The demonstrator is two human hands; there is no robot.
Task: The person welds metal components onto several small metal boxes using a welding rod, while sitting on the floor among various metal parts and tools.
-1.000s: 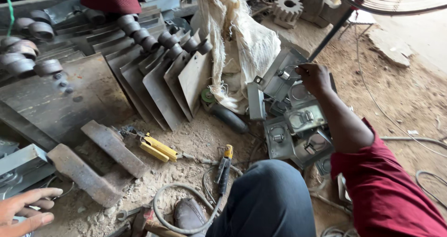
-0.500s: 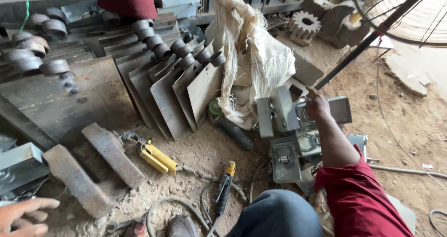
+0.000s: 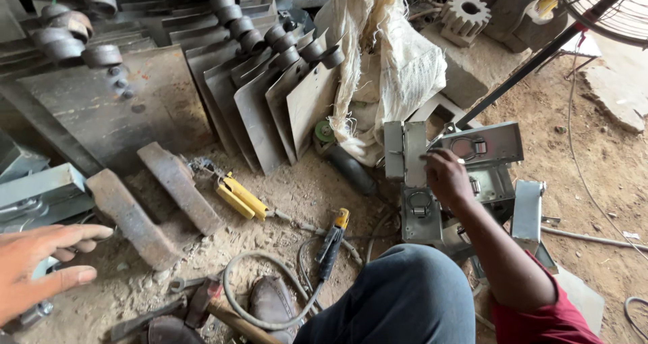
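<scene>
Right hand (image 3: 445,176): I grasp a grey metal latch box (image 3: 413,156), twelve o'clock of my knee (image 3: 398,297).
Left hand (image 3: 40,263): released, fingers spread, near rusty bars (image 3: 131,217) at one o'clock.
Around: yellow pliers (image 3: 237,197), white sack (image 3: 381,67).

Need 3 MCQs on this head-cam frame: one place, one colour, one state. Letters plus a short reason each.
1. Where does the right hand rest?
A. on the grey metal boxes
B. on the hammer
C. on the fan

2. What colour are the handles of the pliers on the ground?
A. red
B. yellow
C. green

3. How is the left hand?
A. closed on a wrench
B. open, fingers spread, holding nothing
C. gripping a plate

Key: 1 A, the fingers lie on the top of the grey boxes; 2 B, both handles show yellow beside the rusty steel bars; 3 B, the palm is open with nothing in it.
</scene>
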